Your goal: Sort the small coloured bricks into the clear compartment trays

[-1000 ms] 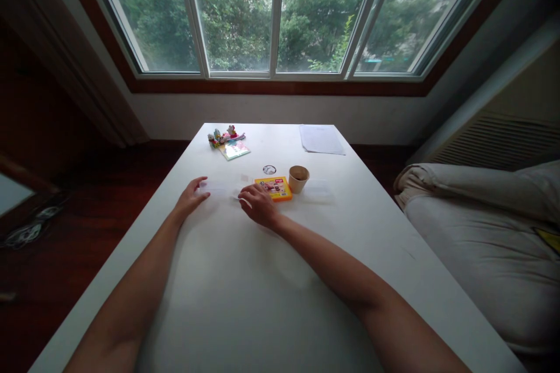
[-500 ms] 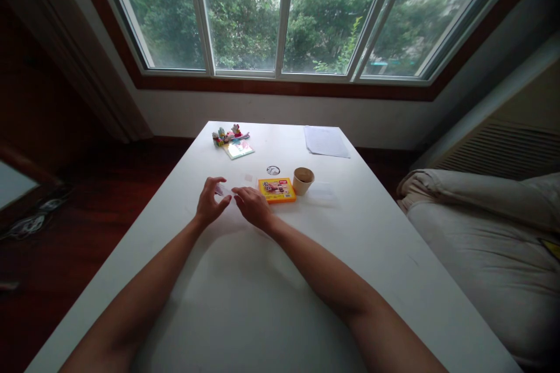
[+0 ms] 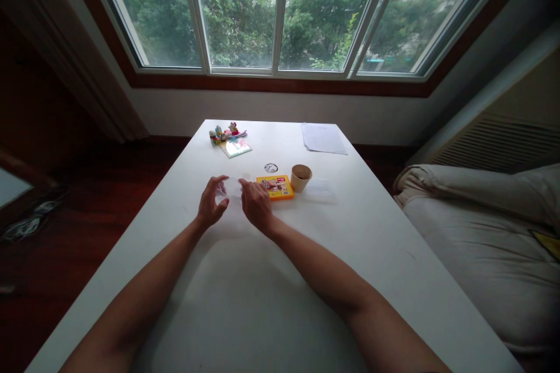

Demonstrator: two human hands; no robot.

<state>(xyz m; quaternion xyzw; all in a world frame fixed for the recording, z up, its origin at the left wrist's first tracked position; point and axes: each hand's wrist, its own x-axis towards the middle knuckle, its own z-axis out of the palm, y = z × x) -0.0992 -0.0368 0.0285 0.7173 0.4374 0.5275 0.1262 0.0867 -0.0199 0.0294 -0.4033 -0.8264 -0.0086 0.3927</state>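
Between my two hands is a thin, see-through whitish plastic piece [image 3: 233, 187], film or a small bag; I cannot tell which. My left hand [image 3: 212, 203] curves in a C round its left end, fingers above and thumb below. My right hand [image 3: 257, 204] is closed, with fingertips pinching the piece's right edge. Just right of the right hand lies a yellow and orange flat box [image 3: 280, 187] with a printed picture. Beside the box stands a brown paper cup [image 3: 301, 178].
A clear plastic sheet or case [image 3: 321, 188] lies right of the cup. A small round dark-rimmed item [image 3: 271, 168] sits behind the box. Farther back are small toy figures [image 3: 223, 135], a shiny card [image 3: 237, 147] and papers [image 3: 324, 139] on the white table [image 3: 245, 297].
My right hand has moved right, away from the left, and more of the see-through plastic now shows between them. The left hand stays nearly in place. The view has shifted slightly.
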